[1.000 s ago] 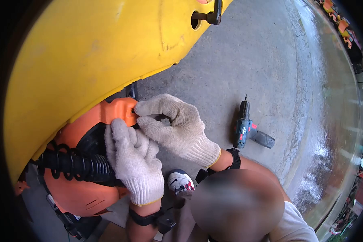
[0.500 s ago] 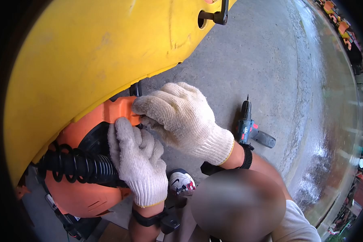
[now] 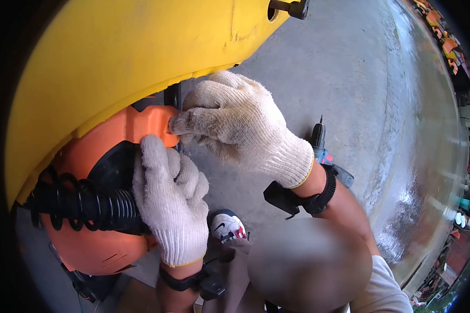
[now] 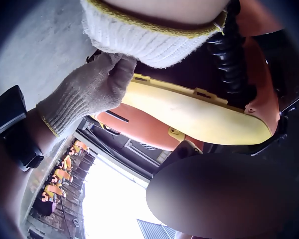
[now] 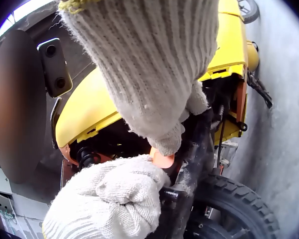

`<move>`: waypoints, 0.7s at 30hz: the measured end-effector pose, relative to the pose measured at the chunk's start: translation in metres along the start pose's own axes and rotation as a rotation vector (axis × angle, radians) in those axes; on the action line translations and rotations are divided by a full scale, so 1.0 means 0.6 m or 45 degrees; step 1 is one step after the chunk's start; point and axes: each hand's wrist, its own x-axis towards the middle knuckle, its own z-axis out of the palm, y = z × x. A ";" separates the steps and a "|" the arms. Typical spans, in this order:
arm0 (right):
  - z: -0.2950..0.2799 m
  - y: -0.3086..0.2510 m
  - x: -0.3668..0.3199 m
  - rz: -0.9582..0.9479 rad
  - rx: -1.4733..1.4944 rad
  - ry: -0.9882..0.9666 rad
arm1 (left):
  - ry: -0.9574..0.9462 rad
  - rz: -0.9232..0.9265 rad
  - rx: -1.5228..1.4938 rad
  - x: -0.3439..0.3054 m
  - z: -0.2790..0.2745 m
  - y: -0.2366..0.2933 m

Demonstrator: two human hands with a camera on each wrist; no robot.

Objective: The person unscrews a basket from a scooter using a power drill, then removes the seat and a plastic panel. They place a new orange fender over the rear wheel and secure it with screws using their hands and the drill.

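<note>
Both hands wear off-white knit gloves and meet at the raised end of an orange plastic cover (image 3: 154, 121), below a large yellow body panel (image 3: 141, 47) of a motorbike or scooter. My left hand (image 3: 168, 195) holds the cover's lower edge, its forefinger laid up against the orange plastic and the other fingers curled. At the cover's right end my right hand (image 3: 243, 128) pinches with bent fingers; I cannot tell whether a small part sits between the fingertips. In the right wrist view an orange tab (image 5: 162, 158) shows between the two gloves.
A black coil-spring shock absorber (image 3: 89, 203) lies left of the left hand. A cordless drill (image 3: 318, 138) rests on the concrete floor (image 3: 277, 68), partly behind the right forearm. A treaded tyre (image 5: 239, 204) and dark frame tube (image 5: 189, 174) stand close by. A shoe (image 3: 227, 226) is below the hands.
The right hand has turned over and risen, its back now facing the camera, with fingertips still at the cover's end. The left hand keeps its place on the cover. The view has shifted slightly.
</note>
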 end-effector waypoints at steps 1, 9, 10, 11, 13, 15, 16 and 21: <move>0.001 0.005 0.001 0.030 0.072 0.005 | -0.006 0.011 0.010 0.001 0.002 0.001; 0.019 -0.001 -0.008 0.327 0.405 0.108 | 0.001 -0.042 0.006 0.003 -0.001 0.002; 0.019 -0.003 -0.008 0.371 0.416 0.103 | -0.038 -0.056 -0.005 0.003 -0.004 0.003; 0.019 -0.009 -0.011 0.415 0.429 0.099 | -0.028 -0.043 0.004 0.002 -0.004 0.003; 0.021 -0.022 -0.015 0.594 0.598 0.106 | -0.009 -0.019 0.025 0.003 -0.001 0.002; 0.025 -0.034 -0.018 0.860 0.915 0.125 | -0.150 -0.028 0.020 0.003 -0.008 0.010; 0.022 -0.038 -0.018 0.972 0.980 0.091 | -0.220 -0.033 0.015 0.004 -0.009 0.014; 0.022 -0.058 -0.010 1.347 1.167 0.066 | -0.129 -0.071 0.067 0.003 -0.004 0.020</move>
